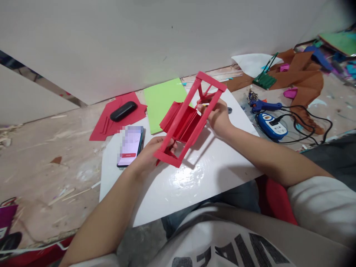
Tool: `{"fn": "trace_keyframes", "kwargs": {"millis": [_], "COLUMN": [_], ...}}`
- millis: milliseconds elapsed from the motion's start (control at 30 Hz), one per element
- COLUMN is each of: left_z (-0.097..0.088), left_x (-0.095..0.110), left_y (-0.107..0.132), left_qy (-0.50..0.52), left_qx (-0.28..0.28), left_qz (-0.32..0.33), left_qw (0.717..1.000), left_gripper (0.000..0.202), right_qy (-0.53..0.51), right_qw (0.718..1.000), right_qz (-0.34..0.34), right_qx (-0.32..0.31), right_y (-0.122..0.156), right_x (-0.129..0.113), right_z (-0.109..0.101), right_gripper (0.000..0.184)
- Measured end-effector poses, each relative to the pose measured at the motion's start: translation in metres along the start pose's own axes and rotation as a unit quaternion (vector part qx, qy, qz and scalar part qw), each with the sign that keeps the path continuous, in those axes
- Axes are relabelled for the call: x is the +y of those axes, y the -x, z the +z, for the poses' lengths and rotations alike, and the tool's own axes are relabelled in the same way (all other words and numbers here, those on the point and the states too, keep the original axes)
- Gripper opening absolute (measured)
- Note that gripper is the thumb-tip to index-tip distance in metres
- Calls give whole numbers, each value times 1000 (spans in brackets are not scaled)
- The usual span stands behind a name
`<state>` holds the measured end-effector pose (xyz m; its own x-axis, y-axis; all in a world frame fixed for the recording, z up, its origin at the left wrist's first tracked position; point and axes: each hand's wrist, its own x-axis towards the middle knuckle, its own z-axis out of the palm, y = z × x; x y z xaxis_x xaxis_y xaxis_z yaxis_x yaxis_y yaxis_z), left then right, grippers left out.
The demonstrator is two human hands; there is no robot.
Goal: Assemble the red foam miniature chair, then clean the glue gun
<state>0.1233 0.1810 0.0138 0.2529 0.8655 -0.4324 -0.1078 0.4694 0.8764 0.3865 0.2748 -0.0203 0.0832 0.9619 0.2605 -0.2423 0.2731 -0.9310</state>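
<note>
Both hands hold up a small red model (180, 122), a rectangular frame of flat strips with a folded bench-like seat inside it; it looks like a miniature swing. It is tilted above a glossy white board (178, 200). My left hand (151, 154) grips the near lower end, its fingers partly hidden behind the frame. At the far upper end, my right hand (218, 115) has its thumb and fingers closed on a side strip near the slanted braces. The model's shadow falls on the board under it.
A phone (130, 146) lies at the board's left, near red sheets (102, 128) with a black case (124, 111) on them. Behind is a light green sheet (164, 92). A blue glue gun (267, 105), a blue-white power socket (272, 127) and cables lie right, near brown cloth (306, 89).
</note>
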Motion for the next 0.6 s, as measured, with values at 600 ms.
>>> {"fn": "trace_keyframes", "kwargs": {"millis": [600], "left_z": [-15], "left_x": [6], "left_y": [-4], "left_qy": [107], "left_qx": [-183], "left_qz": [-91], "left_qw": [973], "left_gripper": [27], "right_qy": [57], "right_qw": [997], "right_qz": [-37], "right_qx": [42], "right_y": [-9], "right_x": [-5], "right_z": [-16], "right_gripper": [74]}}
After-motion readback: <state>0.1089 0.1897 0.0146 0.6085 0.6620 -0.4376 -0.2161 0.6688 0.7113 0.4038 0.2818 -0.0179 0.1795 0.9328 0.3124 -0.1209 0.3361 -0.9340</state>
